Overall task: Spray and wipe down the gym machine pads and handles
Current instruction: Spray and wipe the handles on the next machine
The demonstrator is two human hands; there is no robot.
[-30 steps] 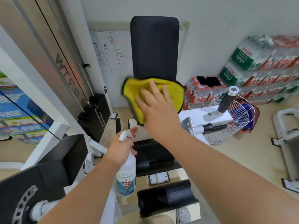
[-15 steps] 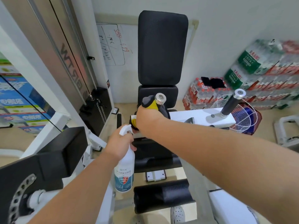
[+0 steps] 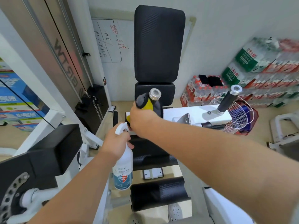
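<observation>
Handle of the gym machine stands upright before the back pad, wrapped by the yellow-grey cloth that the right hand clamps around it for all-round rubbing. The left hand grips the spray bottle (kept low, ready).

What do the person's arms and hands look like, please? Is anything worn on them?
Both forearms are bare up to the picture's edge: no sleeves show. The left hand and right hand wear no gloves, and no watch, ring or bracelet is visible. No markings can be seen.
</observation>
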